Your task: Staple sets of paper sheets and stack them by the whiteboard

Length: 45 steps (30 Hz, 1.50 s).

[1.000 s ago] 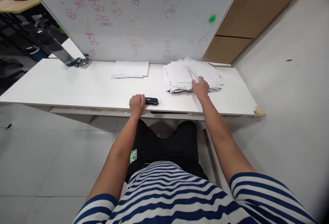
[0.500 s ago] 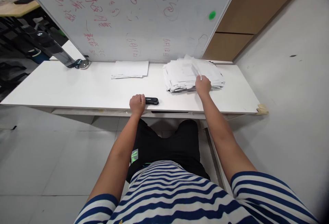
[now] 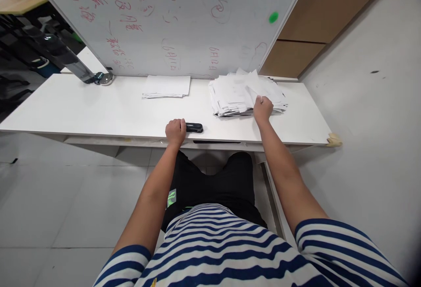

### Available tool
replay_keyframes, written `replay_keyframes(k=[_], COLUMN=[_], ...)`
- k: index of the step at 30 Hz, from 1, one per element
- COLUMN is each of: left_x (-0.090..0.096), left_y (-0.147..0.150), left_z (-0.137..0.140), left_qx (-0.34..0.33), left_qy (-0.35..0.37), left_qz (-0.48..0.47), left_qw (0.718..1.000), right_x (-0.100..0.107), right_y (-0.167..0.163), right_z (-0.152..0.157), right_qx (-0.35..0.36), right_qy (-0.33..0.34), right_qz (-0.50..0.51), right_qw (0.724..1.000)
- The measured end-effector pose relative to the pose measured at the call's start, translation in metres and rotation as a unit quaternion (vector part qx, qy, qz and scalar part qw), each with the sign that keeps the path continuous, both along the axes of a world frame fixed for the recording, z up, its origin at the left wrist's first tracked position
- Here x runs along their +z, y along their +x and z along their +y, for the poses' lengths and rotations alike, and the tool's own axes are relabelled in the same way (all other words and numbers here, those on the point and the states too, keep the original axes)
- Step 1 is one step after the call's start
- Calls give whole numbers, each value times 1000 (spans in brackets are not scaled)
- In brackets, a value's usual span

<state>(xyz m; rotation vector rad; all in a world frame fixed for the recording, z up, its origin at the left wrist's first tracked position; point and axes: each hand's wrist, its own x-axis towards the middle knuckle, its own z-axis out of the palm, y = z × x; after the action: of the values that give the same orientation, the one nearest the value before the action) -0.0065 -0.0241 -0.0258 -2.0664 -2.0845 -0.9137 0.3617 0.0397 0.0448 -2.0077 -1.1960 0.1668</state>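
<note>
My left hand [image 3: 175, 132] is closed around one end of a black stapler [image 3: 194, 127], which lies near the front edge of the white desk [image 3: 108, 111]. My right hand [image 3: 262, 108] pinches the near corner of a sheet of paper [image 3: 255, 84] above the messy paper pile [image 3: 230, 91] at the right. The far part of that sheet tilts up off the pile. Farther left, a neater, thinner stack of paper [image 3: 167, 87] lies near the back of the desk.
Behind the desk stands a whiteboard [image 3: 184, 23] with red writing and magnets. Cardboard boxes [image 3: 296, 56] are stacked behind it on the right, beside a white wall [image 3: 368, 116]. A clear bottle-like object [image 3: 70, 61] leans near the back left edge of the desk.
My right hand has shifted slightly right, and the sheet in it has turned from nearly edge-on to show more of its face. My left hand stays on the stapler.
</note>
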Motion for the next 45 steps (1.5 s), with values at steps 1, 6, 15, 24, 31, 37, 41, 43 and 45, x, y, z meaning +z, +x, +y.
replay_keyframes(k=[1, 6, 15, 24, 31, 37, 41, 43, 45], left_x=[0, 0, 38, 116, 128, 121, 118, 117, 117], left_y=[0, 0, 22, 128, 141, 142, 141, 141, 142], left_z=[0, 1, -10, -67, -71, -78, -83, -84, -85], left_qx=[1, 12, -34, -273, -307, -305, -316, -326, -338], left_qy=[-2, -12, 54, -94, -92, -75, -73, -65, -58], left_qz=[-2, -11, -107, -528, -510, -424, -337, -317, -309], left_qw=[1000, 1000, 992, 799, 798, 849, 884, 888, 887], right_x=[3, 32, 73, 57, 50, 59, 69, 71, 72], right_y=[-1, -18, -53, -94, -114, -107, -99, -95, -91], right_z=[-3, -35, -101, -156, -176, -170, -164, -163, -163], right_qx=[9, 159, 210, 300, 303, 289, 252, 246, 247], right_qy=[16, 132, 242, 220, 149, 123, 118, 128, 132], right_qz=[9, 46, 131, 235, 301, 350, 330, 331, 328], right_qw=[1000, 977, 938, 898, 892, 883, 902, 902, 902])
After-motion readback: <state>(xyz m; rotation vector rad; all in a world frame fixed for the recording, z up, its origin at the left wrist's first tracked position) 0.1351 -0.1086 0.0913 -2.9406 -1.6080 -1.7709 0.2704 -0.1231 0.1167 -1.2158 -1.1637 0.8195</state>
